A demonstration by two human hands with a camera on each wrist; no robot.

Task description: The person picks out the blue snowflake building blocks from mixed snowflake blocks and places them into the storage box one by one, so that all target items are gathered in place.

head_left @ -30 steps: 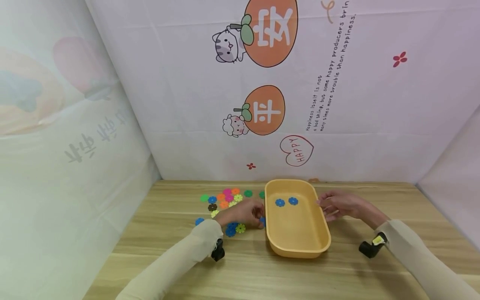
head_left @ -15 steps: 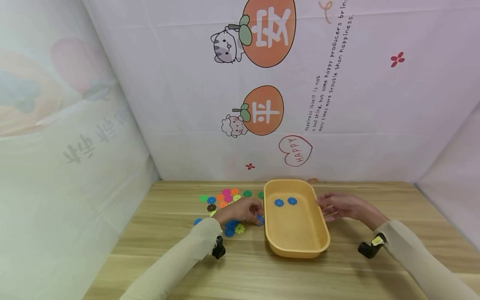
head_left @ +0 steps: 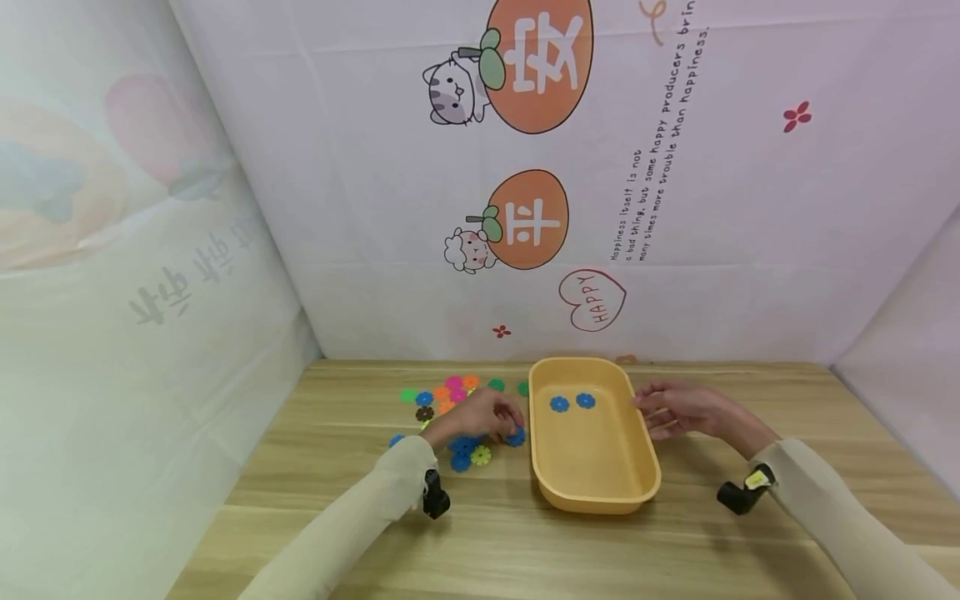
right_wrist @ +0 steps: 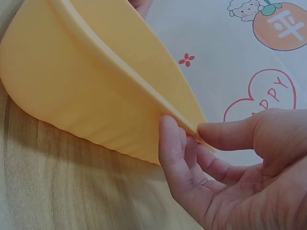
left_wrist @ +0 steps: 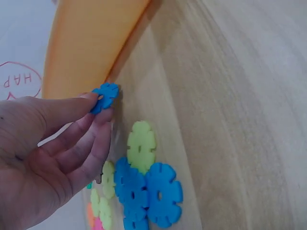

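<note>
My left hand point(head_left: 483, 414) pinches a blue snowflake disc point(left_wrist: 109, 92) between thumb and fingers, just left of the yellow plastic bin point(head_left: 592, 462). The disc is round and flat, with notches around its edge. On the bin's other side, my right hand point(head_left: 681, 408) grips the rim point(right_wrist: 144, 91), thumb on top and fingers underneath. Inside the bin lie two more blue discs point(head_left: 559, 404). Below my left hand in its wrist view are several loose blue discs point(left_wrist: 163, 194), overlapping one another, and a yellow-green disc point(left_wrist: 141, 143).
Several pink point(head_left: 454, 382), orange point(head_left: 470, 381), green point(head_left: 408, 395) and brown discs point(head_left: 424, 413) are spread over the wooden table point(head_left: 480, 542) left of the bin, some hidden behind my left hand. A printed white cloth point(head_left: 405, 292) hangs behind the table.
My left hand shifts slightly left, away from the bin wall, and the blue disc at its fingertips shows more fully. My right hand stays on the rim.
</note>
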